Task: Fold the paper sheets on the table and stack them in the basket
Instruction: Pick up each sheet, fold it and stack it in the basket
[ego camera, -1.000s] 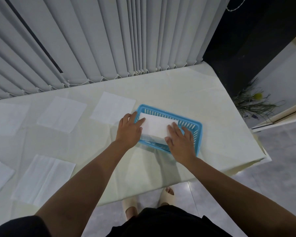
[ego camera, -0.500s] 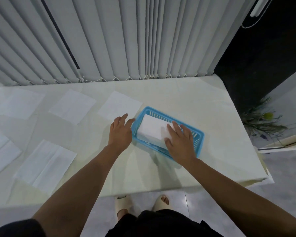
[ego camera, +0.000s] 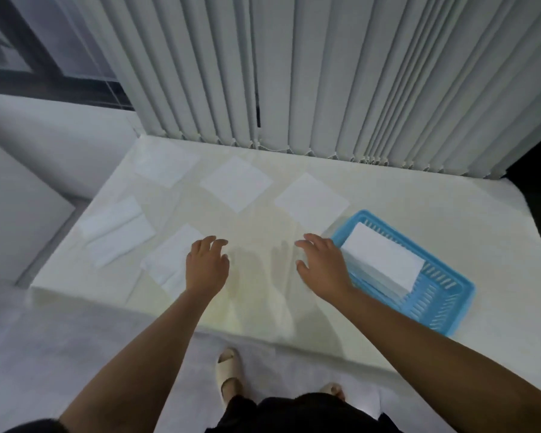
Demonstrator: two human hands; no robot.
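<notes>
A stack of folded white paper sheets (ego camera: 384, 260) lies inside the blue slotted plastic basket (ego camera: 450, 310), which sits at the right of the pale cream worktop (ego camera: 256, 285), close to its near edge. The stack fills the basket's far-left part; how many sheets it holds cannot be told. That share of the job looks done.

Five white sheets are out on the worktop, all left of the basket. Three lie flat and unfolded in a far row: the far-left sheet (ego camera: 166, 165), the far-middle sheet (ego camera: 236, 182) and the far-right sheet (ego camera: 311, 201), the last just beside the basket's far-left corner. Nearer, the left-edge sheet (ego camera: 116, 229) shows a crease or an overlapping layer, and so does the near-left sheet (ego camera: 169, 260). Whether these are half folded or doubled is unclear.

The left hand (ego camera: 206, 265) is at the right edge of the near-left sheet, fingers loosely spread and gently curled, holding nothing; whether it touches the paper cannot be told. The right hand (ego camera: 322, 264) is just left of the basket, fingers spread, also empty.

By this, the task seems in mid-course, with at least five sheets left to fold and stack. The near-left sheet is the likely next one.

Grey vertical blinds (ego camera: 325, 73) hang along the far edge.
</notes>
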